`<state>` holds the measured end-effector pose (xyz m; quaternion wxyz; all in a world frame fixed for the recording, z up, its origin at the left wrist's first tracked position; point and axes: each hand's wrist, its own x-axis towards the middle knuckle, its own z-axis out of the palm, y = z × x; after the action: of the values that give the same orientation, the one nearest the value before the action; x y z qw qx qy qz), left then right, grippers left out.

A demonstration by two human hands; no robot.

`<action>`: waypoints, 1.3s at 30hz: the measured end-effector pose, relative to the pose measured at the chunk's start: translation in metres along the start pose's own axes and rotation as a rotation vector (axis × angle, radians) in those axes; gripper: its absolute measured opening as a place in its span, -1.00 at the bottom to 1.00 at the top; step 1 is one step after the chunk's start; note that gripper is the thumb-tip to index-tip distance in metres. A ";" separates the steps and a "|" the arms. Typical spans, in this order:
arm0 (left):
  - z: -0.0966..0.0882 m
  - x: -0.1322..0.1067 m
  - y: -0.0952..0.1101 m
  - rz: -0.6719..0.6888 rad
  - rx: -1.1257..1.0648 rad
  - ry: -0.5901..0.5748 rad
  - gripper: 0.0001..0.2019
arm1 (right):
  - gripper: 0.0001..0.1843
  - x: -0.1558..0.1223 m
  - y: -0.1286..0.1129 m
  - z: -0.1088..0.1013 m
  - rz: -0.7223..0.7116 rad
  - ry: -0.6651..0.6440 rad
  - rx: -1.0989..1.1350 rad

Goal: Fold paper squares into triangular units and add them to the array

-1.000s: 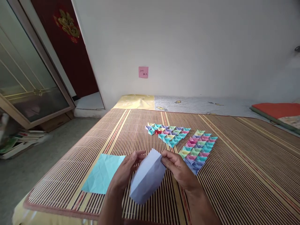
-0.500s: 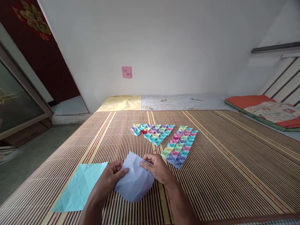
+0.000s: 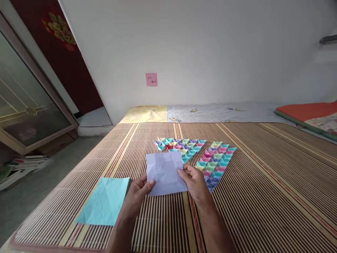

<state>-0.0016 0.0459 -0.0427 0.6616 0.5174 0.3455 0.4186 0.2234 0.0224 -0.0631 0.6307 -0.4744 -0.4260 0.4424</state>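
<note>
A creased lavender sheet of paper (image 3: 165, 174) is held up nearly flat above the striped mat. My left hand (image 3: 138, 191) pinches its lower left edge between thumb and fingers. On the other side, my right hand (image 3: 194, 181) grips the right edge, thumb on the front face. A creased turquoise sheet of paper (image 3: 105, 202) lies on the mat beside my left forearm. Behind the lavender sheet are folded multicoloured paper pieces (image 3: 196, 149) in a triangular group, partly covered by it. A second slanting block of folded pieces (image 3: 218, 160) lies beyond my right hand.
The striped bamboo mat (image 3: 263, 196) covers the bed. Against the white wall lies patterned bedding (image 3: 210, 114), with a folded orange quilt (image 3: 302, 110) at the right. A pink note (image 3: 151, 79) is stuck on the wall. Left of the bed is the floor (image 3: 63, 158).
The lavender sheet has turned from a tilted, curved position to a flatter, squarer one and risen slightly. Both hands still hold its edges. The view has shifted a little left.
</note>
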 end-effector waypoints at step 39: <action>0.005 0.006 -0.013 0.137 0.013 0.343 -0.60 | -0.36 -0.014 -0.009 0.020 0.093 -0.364 -0.016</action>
<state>0.0081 0.0474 -0.0542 0.5594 0.4652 0.4200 0.5424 0.2018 0.0120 -0.0516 0.5182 -0.4108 -0.5142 0.5462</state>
